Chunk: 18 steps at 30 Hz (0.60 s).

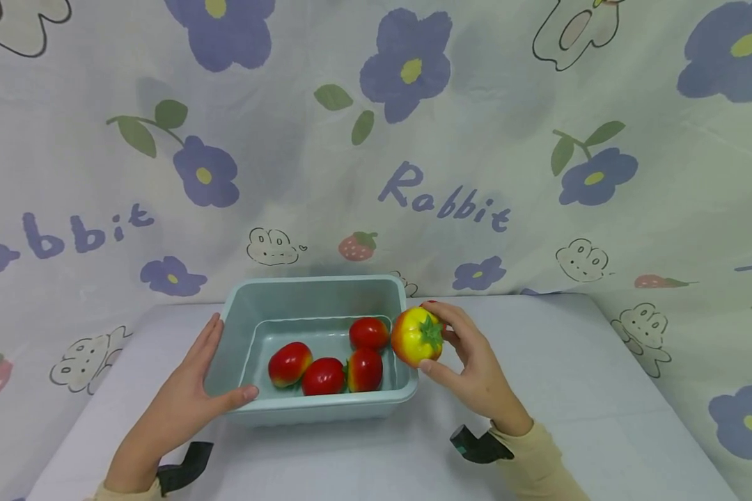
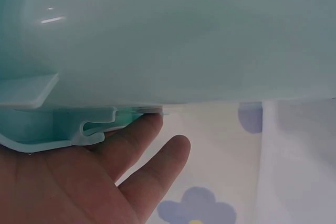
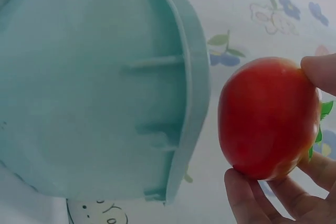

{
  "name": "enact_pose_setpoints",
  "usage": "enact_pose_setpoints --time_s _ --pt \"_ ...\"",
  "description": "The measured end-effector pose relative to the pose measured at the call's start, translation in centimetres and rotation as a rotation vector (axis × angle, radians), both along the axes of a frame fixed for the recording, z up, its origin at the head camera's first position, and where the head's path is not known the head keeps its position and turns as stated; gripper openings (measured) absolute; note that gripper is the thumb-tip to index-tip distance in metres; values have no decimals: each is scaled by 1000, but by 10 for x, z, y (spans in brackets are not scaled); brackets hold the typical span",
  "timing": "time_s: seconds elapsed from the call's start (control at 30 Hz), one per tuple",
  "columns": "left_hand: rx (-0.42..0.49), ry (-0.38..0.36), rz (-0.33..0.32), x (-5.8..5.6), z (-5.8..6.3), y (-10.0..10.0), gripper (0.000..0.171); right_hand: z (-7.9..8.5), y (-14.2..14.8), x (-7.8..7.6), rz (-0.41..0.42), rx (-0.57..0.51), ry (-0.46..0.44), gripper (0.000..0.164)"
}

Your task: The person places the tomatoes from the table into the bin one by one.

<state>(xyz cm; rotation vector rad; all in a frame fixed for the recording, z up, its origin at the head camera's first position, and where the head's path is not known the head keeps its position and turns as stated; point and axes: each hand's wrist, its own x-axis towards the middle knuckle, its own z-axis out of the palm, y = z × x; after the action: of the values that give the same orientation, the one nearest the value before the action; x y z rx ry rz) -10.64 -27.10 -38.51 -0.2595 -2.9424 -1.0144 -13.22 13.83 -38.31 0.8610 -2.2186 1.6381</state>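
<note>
My right hand pinches a tomato with a yellow top and green calyx, just beyond the right rim of a pale blue-green plastic basin. In the right wrist view the tomato shows its smooth red side, with thumb and fingertips around it, apart from the basin wall. My left hand rests against the basin's left front corner, thumb over the front rim and straight fingers along the outer left side. Several red tomatoes lie inside the basin. A bit of red shows behind the held tomato; its source is mostly hidden.
The basin stands on a white-covered table. Behind it hangs a pale cloth printed with blue flowers, rabbits and lettering. Dark wrist mounts sit at both sleeves.
</note>
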Motion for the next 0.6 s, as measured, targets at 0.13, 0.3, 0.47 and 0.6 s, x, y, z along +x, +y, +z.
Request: enact_pose_setpoints --time_s 0.13,0.3,0.47,0.6 --pt "-1 -4 3 0 0 1 118 -1 -7 2 12 -4 0 68" --pt "2 -5 6 -1 -1 1 117 -2 -16 3 13 25 31 69" --pt "1 -2 7 0 -2 0 117 -5 -23 3 26 42 45 70" --pt "-1 4 1 -1 -1 0 117 -6 -27 4 37 64 36 71"
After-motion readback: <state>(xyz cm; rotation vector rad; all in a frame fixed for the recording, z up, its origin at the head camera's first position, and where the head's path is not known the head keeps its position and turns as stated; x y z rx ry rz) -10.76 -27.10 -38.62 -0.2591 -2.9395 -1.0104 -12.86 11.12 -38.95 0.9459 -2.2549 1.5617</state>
